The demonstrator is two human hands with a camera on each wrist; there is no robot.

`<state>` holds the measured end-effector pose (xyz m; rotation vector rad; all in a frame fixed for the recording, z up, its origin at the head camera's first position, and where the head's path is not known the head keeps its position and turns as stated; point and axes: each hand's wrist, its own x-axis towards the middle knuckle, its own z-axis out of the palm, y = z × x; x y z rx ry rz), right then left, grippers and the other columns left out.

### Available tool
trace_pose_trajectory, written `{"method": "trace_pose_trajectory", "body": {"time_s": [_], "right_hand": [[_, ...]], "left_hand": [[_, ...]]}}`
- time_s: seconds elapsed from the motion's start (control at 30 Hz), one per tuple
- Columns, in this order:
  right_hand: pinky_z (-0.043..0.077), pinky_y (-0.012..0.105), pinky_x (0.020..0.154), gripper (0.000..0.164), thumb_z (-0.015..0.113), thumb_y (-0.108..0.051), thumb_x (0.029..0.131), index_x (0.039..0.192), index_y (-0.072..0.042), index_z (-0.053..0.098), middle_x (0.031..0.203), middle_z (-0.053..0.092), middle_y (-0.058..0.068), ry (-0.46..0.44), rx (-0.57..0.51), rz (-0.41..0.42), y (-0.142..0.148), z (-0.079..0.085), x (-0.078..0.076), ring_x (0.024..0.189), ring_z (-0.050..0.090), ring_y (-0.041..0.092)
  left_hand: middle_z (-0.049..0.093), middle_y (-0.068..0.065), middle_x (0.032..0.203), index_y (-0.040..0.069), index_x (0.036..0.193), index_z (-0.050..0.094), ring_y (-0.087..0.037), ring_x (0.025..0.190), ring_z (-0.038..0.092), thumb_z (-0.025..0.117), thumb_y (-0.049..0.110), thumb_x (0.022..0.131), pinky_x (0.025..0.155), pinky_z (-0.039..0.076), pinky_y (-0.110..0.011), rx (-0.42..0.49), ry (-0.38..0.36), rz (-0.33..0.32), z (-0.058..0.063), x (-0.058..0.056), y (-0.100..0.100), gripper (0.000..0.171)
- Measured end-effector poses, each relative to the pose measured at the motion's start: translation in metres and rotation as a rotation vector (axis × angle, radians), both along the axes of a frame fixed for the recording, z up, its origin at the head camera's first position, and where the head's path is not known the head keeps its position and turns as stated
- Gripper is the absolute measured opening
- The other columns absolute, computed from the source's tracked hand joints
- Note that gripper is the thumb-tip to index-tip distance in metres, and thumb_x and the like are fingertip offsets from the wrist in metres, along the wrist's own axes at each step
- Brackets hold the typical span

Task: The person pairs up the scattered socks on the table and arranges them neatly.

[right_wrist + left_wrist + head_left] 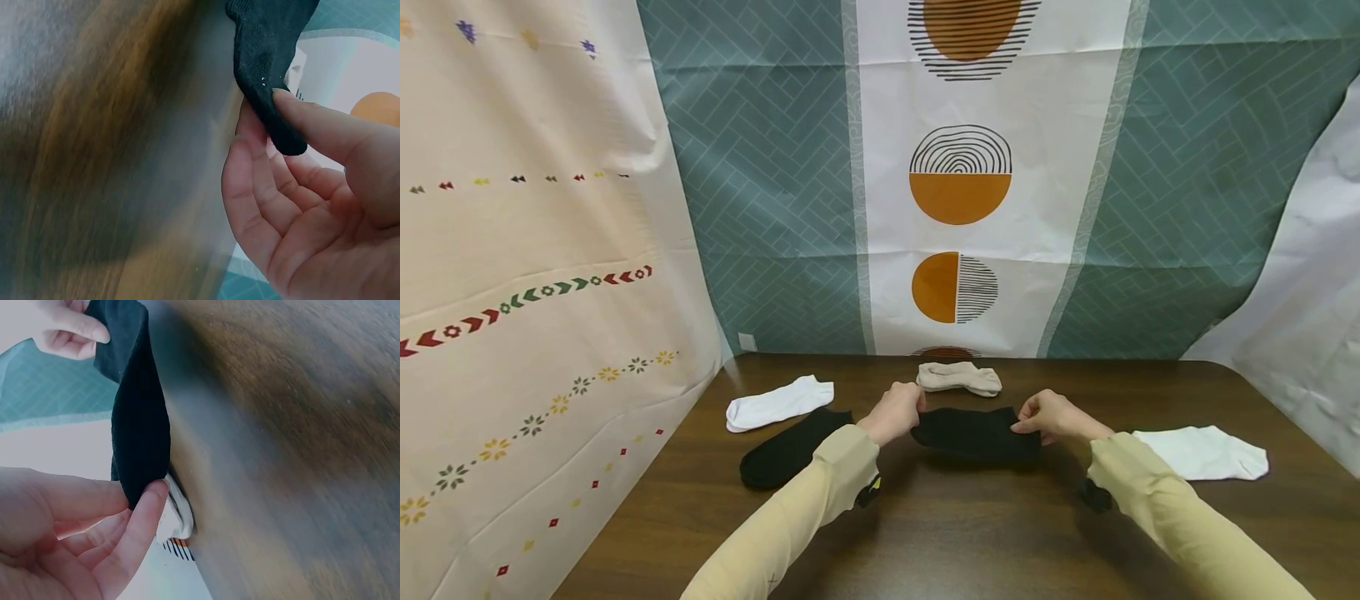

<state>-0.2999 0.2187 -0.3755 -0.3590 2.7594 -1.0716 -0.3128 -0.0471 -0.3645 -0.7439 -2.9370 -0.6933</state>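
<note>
A black sock is stretched sideways between both hands over the middle of the table. My left hand pinches its left end; in the left wrist view the thumb and a finger grip the tip of the dark fabric. At the other end my right hand pinches the sock between thumb and fingers, and the right wrist view shows a bit of folded black cloth poking past the thumb. Just behind the held sock lies a beige pair of socks.
Left of the left hand, another black sock lies flat, partly behind the forearm. A white sock is beyond it. One more white sock lies at the right, beside the right sleeve. Patterned cloth hangs behind the brown table.
</note>
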Motion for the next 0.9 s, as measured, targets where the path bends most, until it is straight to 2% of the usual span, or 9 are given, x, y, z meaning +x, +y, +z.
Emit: {"method": "trace_pose_trajectory", "body": {"time_s": [0.3,0.53,0.9], "right_hand": [[0.049,0.034,0.051,0.014,0.069,-0.009,0.079,0.076,0.001,0.060,0.065,0.051,0.002,-0.013,-0.014,0.022,-0.007,-0.003,-0.001,0.047,0.049,0.013],[0.049,0.033,0.051,0.012,0.068,-0.008,0.079,0.076,0.001,0.061,0.065,0.053,0.002,-0.020,-0.021,0.041,-0.006,-0.006,-0.002,0.048,0.051,0.014],[0.049,0.033,0.051,0.012,0.068,-0.008,0.080,0.077,0.001,0.061,0.065,0.054,0.002,-0.030,-0.029,0.046,-0.006,-0.008,0.000,0.050,0.054,0.015]], "left_hand": [[0.056,-0.003,0.073,0.002,0.080,0.063,-0.015,0.060,0.048,0.065,-0.011,0.069,0.052,0.041,-0.026,0.009,-0.049,0.016,-0.004,-0.001,-0.007,0.017],[0.053,-0.004,0.070,0.001,0.080,0.061,-0.015,0.051,0.049,0.062,-0.014,0.072,0.044,0.042,-0.024,0.050,-0.125,0.028,-0.009,-0.002,-0.007,0.017],[0.052,-0.003,0.066,0.000,0.081,0.061,-0.013,0.047,0.049,0.061,-0.014,0.072,0.043,0.041,-0.023,0.042,-0.131,0.020,-0.011,-0.001,-0.006,0.017]]}}
